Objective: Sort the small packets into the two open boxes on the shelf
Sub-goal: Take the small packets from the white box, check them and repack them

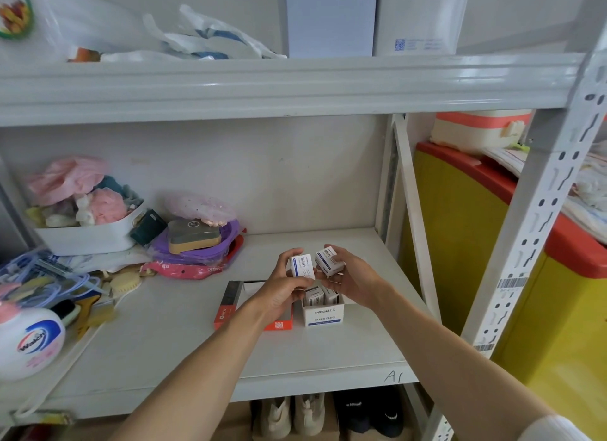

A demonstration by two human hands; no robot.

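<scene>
we hold both hands over the grey shelf [184, 338]. our left hand [284, 289] grips one small white packet [302, 266] between thumb and fingers, upright. our right hand [351, 276] grips a second packet [328, 260], tilted, just beside the first. below them stands the white paper clips box [323, 314], open, with more packets [317, 296] inside. just left of it lies the open red-edged box [230, 304], partly hidden by our left wrist. a white basket [88, 233] sits well apart at the back left.
</scene>
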